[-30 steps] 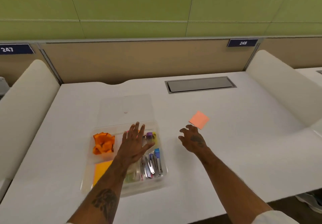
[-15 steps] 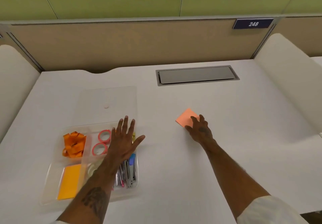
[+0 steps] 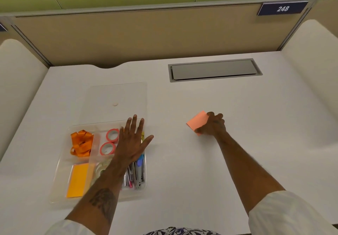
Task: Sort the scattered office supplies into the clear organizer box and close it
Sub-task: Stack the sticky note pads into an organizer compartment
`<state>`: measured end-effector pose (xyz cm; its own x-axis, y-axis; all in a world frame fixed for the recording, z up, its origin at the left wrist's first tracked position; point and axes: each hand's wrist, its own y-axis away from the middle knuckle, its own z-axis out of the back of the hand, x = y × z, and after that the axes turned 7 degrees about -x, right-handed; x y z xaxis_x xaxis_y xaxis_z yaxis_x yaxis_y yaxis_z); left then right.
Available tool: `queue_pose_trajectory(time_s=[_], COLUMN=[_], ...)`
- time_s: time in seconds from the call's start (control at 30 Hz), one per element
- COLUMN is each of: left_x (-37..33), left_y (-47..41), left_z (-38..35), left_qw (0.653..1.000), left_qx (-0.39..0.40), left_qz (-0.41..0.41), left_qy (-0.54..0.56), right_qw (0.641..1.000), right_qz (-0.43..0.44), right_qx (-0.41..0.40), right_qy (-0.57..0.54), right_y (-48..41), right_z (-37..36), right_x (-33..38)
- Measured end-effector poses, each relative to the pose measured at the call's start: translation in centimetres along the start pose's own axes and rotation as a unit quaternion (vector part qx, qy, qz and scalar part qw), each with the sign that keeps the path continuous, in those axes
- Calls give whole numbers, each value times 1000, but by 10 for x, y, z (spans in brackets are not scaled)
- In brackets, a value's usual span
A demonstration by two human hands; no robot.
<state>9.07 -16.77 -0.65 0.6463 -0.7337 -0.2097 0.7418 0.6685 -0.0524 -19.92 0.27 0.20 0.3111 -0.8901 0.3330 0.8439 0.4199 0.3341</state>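
White bench (image 3: 201, 161) carrying the clear plastic organizer box (image 3: 60, 170), lid off, at near left. My left hand (image 3: 132, 143) lies flat and spread over it, presumably steadying it; my right hand (image 3: 212, 125) closes on the salmon square sticky-note pad (image 3: 196, 121), right of the box, for lifting.

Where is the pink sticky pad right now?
In the head view the pink sticky pad lies on the desk right of the organizer box, under the right hand's fingers, nearer than the grey cable hatch.
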Motion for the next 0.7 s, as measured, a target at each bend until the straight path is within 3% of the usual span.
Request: queue_pose_trajectory(time_s=[0.17,0.33,0.53,0.7], left_x=[1,1,1,15], left_y=[0,0,-3,9], left_z=[-2,2,8,24], left_qw=[1000,1000,999,1000], left_qx=[2,10,27,25], left_qz=[-1,1,3,7], left_qy=[3,5,19,12], right_qw=[997,997,994,971], right_qz=[-69,-67,-57,-46], right_qx=[38,-6,-34,-76], right_qy=[27,38,-85,-224], right_y=[1,8,13,33], right_z=[3,2,6,10], right_x=[-1,-4,0,24])
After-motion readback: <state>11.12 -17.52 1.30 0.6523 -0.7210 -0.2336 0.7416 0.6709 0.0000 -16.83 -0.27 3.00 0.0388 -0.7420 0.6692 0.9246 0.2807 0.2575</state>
